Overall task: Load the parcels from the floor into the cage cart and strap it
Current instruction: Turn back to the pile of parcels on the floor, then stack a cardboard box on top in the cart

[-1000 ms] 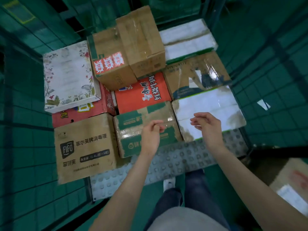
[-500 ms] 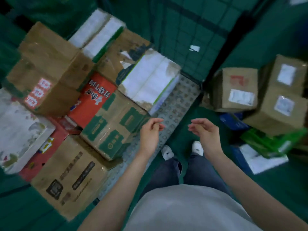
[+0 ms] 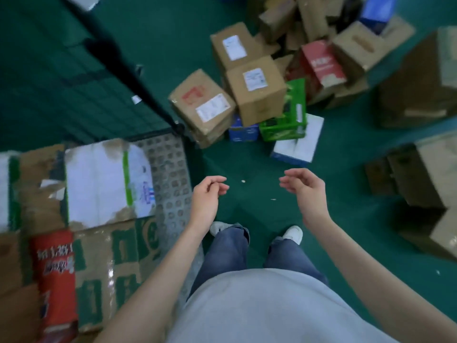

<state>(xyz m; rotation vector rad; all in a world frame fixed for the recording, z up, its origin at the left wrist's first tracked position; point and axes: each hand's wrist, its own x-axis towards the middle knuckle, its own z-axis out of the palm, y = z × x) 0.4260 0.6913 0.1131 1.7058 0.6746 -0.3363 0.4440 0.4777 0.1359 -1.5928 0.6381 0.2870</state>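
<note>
The cage cart's studded grey base (image 3: 170, 184) lies at the left, packed with parcels: a white-and-green box (image 3: 99, 179), a brown-and-green taped box (image 3: 111, 268) and a red box (image 3: 55, 278). On the green floor ahead lies a heap of parcels: a brown box with a red mark (image 3: 202, 105), a taller brown labelled box (image 3: 257, 87), a green box (image 3: 286, 117) and a white box (image 3: 299, 139). My left hand (image 3: 206, 196) and my right hand (image 3: 305, 186) hover empty over the floor, fingers loosely curled, well short of the heap.
More brown cartons (image 3: 420, 82) stand at the right, with a flattened one (image 3: 425, 194) near my right arm. A red carton (image 3: 321, 63) and several small boxes fill the far pile. The cart's dark corner post (image 3: 123, 68) rises at upper left. My feet (image 3: 293, 233) stand on green floor.
My view has swung right, from the loaded cart toward the parcels on the floor. Both hands stay empty and have come away from the cart's boxes.
</note>
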